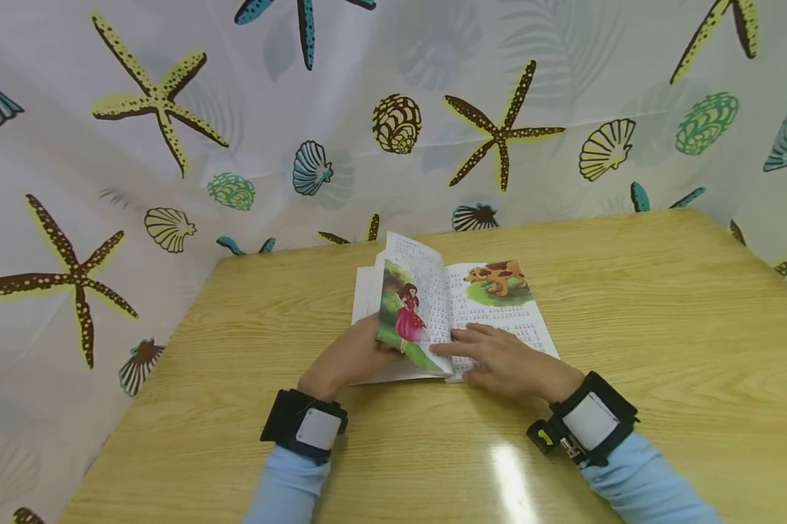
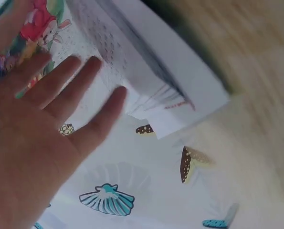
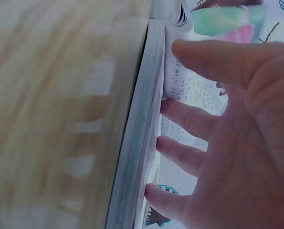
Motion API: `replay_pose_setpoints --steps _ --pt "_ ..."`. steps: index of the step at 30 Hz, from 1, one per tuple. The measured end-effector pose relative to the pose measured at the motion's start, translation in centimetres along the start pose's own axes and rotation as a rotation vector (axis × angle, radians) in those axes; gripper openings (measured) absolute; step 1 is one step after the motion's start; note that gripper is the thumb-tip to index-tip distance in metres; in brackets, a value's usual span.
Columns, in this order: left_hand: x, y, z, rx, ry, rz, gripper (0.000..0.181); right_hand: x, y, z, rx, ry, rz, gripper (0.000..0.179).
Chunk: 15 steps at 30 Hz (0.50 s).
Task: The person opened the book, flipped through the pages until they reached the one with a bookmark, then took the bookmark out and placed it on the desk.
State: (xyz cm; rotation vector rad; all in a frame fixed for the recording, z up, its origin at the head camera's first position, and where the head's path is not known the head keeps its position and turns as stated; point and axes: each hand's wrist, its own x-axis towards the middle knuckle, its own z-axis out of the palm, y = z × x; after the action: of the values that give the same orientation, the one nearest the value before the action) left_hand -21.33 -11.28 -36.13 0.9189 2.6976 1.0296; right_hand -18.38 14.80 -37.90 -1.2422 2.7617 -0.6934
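An illustrated book (image 1: 498,313) lies spread on the wooden table. One leaf (image 1: 416,306), showing a girl in a pink dress, stands raised and curved over the left half. My left hand (image 1: 354,356) is at that leaf's left side, its fingers partly hidden behind it in the head view. In the left wrist view its fingers (image 2: 79,90) are straight and spread beside the pages. My right hand (image 1: 508,360) rests on the lower part of the right page, below a dog picture. In the right wrist view its fingertips (image 3: 168,143) touch the page near the book's edge.
Wooden table (image 1: 662,327) surface extends around the book on both sides. Behind it hangs a white cloth (image 1: 367,65) printed with starfish and shells. Black straps (image 1: 305,426) with white plates sit on both wrists, over light blue sleeves.
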Motion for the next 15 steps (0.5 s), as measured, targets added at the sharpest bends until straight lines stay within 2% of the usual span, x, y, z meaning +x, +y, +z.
replay_pose_setpoints --steps 5,8,10,12,13,15 --pt "0.14 0.27 -0.46 -0.011 0.238 0.096 0.052 0.10 0.11 -0.12 -0.002 -0.006 -0.012 0.047" --pt "0.29 0.42 -0.44 0.046 0.403 0.163 0.049 0.13 0.15 -0.16 -0.003 -0.009 -0.010 0.047" --pt "0.38 0.46 -0.33 0.104 0.466 0.182 0.048 0.13 0.14 -0.16 -0.002 -0.010 -0.006 0.047" --pt "0.43 0.54 -0.12 0.188 0.435 0.172 0.051 0.14 0.10 -0.12 -0.005 -0.012 -0.002 0.047" --pt "0.43 0.54 0.04 0.225 0.372 0.155 0.053 0.13 0.08 -0.11 -0.005 -0.011 -0.001 0.048" --pt "0.30 0.56 0.46 0.270 0.152 0.084 0.061 0.11 0.05 -0.07 -0.008 -0.013 0.002 0.048"
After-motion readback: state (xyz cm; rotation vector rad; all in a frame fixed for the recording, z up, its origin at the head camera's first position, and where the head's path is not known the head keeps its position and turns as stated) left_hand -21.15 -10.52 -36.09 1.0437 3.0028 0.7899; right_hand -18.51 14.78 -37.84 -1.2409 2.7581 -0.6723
